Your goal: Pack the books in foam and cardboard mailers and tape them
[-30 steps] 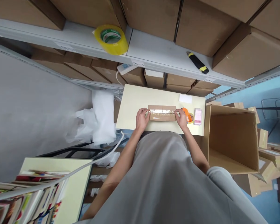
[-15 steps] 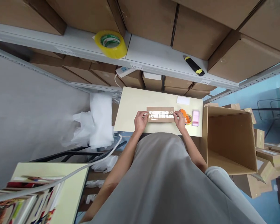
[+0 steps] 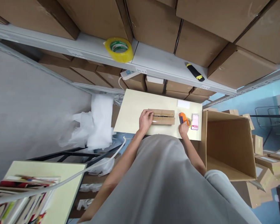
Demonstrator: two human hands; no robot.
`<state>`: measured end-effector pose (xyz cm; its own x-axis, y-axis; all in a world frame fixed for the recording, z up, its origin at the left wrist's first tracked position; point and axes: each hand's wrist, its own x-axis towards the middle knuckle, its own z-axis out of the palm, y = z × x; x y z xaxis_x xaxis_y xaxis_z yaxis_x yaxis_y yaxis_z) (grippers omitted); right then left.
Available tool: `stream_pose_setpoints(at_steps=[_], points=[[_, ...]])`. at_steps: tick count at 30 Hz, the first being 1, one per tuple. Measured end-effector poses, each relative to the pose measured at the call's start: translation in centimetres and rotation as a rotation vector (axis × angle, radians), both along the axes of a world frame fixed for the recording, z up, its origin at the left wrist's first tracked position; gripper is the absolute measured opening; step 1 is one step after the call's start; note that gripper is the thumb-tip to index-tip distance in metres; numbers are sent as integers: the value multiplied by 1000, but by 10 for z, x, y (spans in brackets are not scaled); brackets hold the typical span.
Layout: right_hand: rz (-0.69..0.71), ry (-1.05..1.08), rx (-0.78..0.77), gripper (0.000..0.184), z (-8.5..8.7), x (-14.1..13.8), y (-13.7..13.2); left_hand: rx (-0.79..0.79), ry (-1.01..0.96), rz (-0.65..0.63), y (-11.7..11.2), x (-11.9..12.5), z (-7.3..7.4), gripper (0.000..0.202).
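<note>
A small, flat cardboard box (image 3: 163, 120) lies lengthwise on the pale tabletop, with shiny clear tape on its upper face and a dark seam along it. My left hand (image 3: 146, 120) is closed around the left end of this box, fingertips over its top edge. To the right of the box, my right hand (image 3: 183, 129) grips an orange tape dispenser (image 3: 183, 116) near its lower end. The dispenser carries a yellowish tape roll and rests on the table. Just right of it lies a phone (image 3: 195, 121) with a lit pinkish screen.
A white paper (image 3: 183, 104) lies at the table's back edge. Above, a grey shelf holds cartons, a yellow tape roll (image 3: 121, 56) and a utility knife (image 3: 195, 72). A large open carton (image 3: 228, 143) stands at the right. Books (image 3: 25, 199) fill the lower left.
My right hand has left the box's right end and taken hold of the tape dispenser. My left hand has shifted further onto the box's left end. The view has tilted slightly.
</note>
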<state>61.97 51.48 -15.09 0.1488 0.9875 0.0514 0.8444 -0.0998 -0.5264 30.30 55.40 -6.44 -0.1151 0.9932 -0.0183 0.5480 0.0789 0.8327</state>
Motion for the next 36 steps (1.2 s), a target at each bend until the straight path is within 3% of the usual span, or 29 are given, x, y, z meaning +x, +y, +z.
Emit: stream_pose_setpoints(at_steps=[5, 9, 13, 16, 19, 23, 29, 34, 36], points=[[-204, 96, -91, 62, 9, 5, 4, 35, -24, -36, -8, 9, 8, 22], [-242, 332, -31, 63, 43, 5, 7, -35, -136, -63, -14, 27, 15, 19], [-112, 765, -6, 59, 99, -22, 11, -130, -306, -186, -20, 53, 29, 17], [31, 872, -57, 60, 136, -51, 12, -67, -369, -223, -26, 64, 45, 24], [134, 876, -87, 63, 158, -74, 14, 8, -364, -193, -30, 60, 57, 25], [204, 947, -159, 66, 160, -94, 21, 12, -345, -174, -33, 43, 58, 24], [251, 981, -263, 70, 140, -114, 28, -40, -270, -168, -46, 17, 51, 28], [371, 811, -199, 69, 139, -109, 17, 12, -305, 0, -41, -10, 65, 42], [418, 682, -182, 66, 143, -101, 12, 41, -343, 13, -32, -24, 75, 47]])
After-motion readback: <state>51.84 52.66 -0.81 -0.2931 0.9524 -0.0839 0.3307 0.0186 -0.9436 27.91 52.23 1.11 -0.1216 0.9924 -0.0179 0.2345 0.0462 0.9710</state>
